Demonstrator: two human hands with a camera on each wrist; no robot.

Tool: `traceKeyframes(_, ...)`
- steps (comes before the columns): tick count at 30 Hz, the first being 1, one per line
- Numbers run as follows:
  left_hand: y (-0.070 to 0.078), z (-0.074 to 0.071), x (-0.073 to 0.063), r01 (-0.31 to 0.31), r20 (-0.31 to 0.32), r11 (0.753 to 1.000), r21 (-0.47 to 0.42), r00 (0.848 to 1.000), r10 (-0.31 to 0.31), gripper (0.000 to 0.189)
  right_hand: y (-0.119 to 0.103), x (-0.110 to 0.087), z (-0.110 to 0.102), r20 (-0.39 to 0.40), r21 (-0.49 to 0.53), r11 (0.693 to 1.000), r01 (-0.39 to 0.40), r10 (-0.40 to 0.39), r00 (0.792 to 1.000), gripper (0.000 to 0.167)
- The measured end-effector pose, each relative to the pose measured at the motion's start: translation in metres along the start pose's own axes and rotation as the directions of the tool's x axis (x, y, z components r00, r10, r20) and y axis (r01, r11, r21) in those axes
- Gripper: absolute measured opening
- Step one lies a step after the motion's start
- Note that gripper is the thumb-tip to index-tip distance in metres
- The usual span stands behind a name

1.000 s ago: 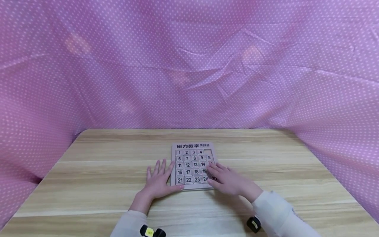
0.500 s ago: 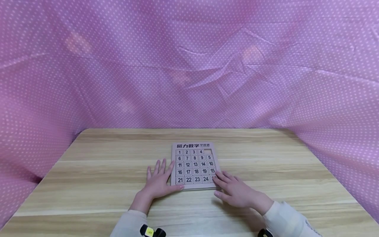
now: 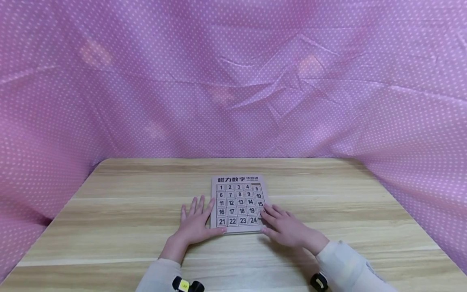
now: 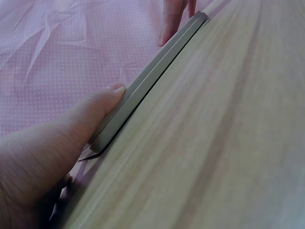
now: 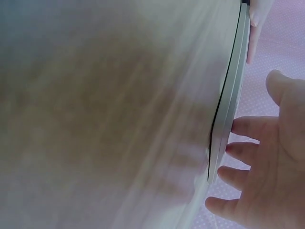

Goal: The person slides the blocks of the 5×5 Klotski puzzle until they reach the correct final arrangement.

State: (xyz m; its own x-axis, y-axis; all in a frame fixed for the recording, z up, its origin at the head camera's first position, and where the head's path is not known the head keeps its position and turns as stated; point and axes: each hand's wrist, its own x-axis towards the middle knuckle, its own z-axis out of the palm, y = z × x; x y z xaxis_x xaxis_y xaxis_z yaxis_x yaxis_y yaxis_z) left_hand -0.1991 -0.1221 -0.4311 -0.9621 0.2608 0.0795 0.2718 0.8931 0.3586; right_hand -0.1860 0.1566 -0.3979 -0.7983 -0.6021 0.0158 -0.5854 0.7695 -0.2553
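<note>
A numbered sliding-tile puzzle (image 3: 240, 230) lies on the wooden table in the head view, its tiles in rows from 1 at the top left. Spread beside its lower left corner, the left hand (image 3: 197, 225) touches the left edge with the index finger and the near edge with the thumb (image 4: 112, 98). The right hand (image 3: 288, 228) reaches over the lower right corner with extended fingers (image 5: 245, 151), its fingertips on the right column. They hide the tile below tile 15 (image 3: 260, 204). A thin gap shows above tile 5 (image 3: 256, 188).
The wooden table (image 3: 146, 182) extends around the puzzle on every side. Pink dotted cloth (image 3: 233, 81) hangs behind and along both sides. Wrist-worn black devices are at both sleeves.
The right hand drew back toward the near right corner, then moved slightly up and left. Tiles 5, 10 and 15 have slid up into the former top right gap. The left hand stays put.
</note>
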Motion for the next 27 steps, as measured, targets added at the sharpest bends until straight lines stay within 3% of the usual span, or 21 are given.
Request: traceKeyframes(27, -0.003, -0.001, 0.002, 0.001, 0.012, 1.000, 0.003, 1.000, -0.001, 0.102, -0.002, 0.013, 0.002, -0.027, 0.005, 0.998, -0.063, 0.063, 0.998, 0.057)
